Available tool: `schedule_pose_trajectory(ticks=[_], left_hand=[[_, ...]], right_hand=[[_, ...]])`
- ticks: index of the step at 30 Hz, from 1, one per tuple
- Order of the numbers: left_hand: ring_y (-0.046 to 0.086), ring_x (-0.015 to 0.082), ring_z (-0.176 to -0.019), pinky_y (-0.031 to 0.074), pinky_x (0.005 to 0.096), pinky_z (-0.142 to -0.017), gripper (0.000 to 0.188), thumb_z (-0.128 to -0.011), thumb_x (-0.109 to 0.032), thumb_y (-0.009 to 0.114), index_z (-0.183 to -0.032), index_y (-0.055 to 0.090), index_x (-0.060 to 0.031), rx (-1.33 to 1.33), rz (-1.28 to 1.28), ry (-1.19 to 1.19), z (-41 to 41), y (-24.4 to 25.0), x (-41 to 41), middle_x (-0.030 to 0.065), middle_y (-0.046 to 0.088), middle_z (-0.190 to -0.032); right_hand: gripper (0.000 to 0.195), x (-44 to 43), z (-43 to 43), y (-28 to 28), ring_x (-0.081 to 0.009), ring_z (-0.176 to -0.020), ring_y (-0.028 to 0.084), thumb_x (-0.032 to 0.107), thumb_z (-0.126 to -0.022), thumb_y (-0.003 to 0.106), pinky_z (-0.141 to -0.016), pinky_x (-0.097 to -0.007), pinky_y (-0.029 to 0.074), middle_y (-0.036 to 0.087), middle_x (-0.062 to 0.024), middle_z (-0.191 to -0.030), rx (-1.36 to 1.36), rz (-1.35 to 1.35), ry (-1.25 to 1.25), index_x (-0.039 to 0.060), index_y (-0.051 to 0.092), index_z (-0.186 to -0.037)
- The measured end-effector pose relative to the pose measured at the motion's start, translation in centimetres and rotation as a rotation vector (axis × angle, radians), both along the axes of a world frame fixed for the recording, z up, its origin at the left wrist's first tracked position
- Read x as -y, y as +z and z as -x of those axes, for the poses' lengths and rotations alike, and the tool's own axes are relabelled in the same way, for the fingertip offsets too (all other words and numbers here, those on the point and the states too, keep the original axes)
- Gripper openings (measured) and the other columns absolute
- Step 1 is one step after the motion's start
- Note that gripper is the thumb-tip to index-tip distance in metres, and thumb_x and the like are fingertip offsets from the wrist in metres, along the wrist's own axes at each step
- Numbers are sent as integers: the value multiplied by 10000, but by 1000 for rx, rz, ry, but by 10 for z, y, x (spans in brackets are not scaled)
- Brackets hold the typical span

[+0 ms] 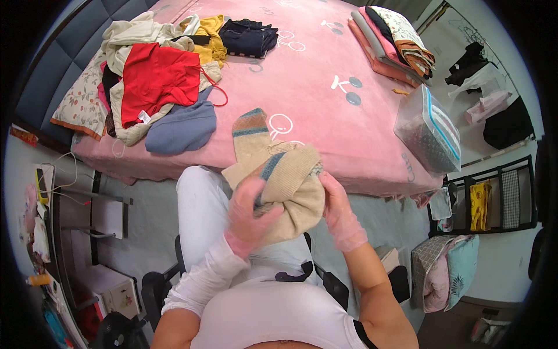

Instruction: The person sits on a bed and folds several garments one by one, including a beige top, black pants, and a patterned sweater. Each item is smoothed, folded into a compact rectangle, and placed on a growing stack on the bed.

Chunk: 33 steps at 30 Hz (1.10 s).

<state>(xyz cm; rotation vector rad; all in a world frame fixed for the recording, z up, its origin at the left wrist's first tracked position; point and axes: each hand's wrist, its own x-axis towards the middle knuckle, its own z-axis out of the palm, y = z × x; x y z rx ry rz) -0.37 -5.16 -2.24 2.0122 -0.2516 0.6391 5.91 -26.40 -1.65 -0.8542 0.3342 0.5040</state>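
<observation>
A beige knitted garment (301, 213) with blue and brown bands is bunched up over my lap. One banded part, which looks like a sleeve (250, 139), reaches onto the edge of the bed. My right hand (340, 209), in a thin pink glove, pinches the garment's right side near a ribbed edge. On the other side my left hand (248, 218), likewise gloved and slightly blurred, has its thumb and fingers around the gathered fabric beside a blue band. Some fingertips are hidden by the cloth.
Ahead is a bed with a pink cover (305, 91). It holds a clothes heap with a red garment (159, 83), folded dark jeans (248, 37), folded bedding (392, 43) and a zip storage bag (425, 131). A shelf unit (74, 218) stands left; bedding (444, 272) lies right.
</observation>
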Motion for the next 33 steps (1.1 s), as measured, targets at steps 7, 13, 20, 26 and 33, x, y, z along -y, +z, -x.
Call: schedule_pose_trajectory(ticks=[7, 13, 20, 26, 33], left_hand=[[569, 315, -1092, 438, 354, -949, 539, -678, -106, 741, -1184, 568, -33, -327, 75, -102, -43, -37, -34, 148, 601, -1160], [653, 258, -875, 500, 345, -809, 287, -846, -123, 637, -1125, 647, -62, -535, -90, 112, -80, -21, -72, 113, 694, -944], [588, 250, -1101, 454, 391, -973, 419, -919, -282, 541, -1255, 557, -33, -476, 1256, -696, -102, 106, -91, 128, 610, -1207], [551, 216, -1147, 427, 360, -1006, 441, -962, -290, 461, -1334, 472, -55, -526, 1384, -1067, -117, 163, -73, 112, 555, -1293], [561, 207, -1118, 460, 347, -948, 598, -790, -133, 640, -1358, 470, -57, -454, 682, -795, -114, 163, -10, 94, 572, -1217]], right_hand=[[383, -15, 0, 44, -226, -1086, 600, 219, -921, 574, -945, -378, 491, 600, -111, -1212, 93, -52, -46, 13, 531, -1241], [335, 22, -4, 152, -170, -1034, 607, 185, -876, 615, -897, -319, 492, 627, -80, -1140, 352, 75, -186, 20, 597, -1167], [180, 74, -61, 250, -104, -783, 594, 192, -898, 600, -713, -229, 467, 630, -7, -871, 950, 596, -607, 35, 644, -974], [299, 96, -156, 194, -113, -865, 575, 195, -874, 663, -751, -247, 461, 639, -22, -971, 940, 826, -541, -4, 633, -1096], [184, -55, -36, 86, -151, -902, 592, 20, -860, 518, -810, -303, 480, 636, -65, -954, 968, 787, 294, 9, 642, -995]])
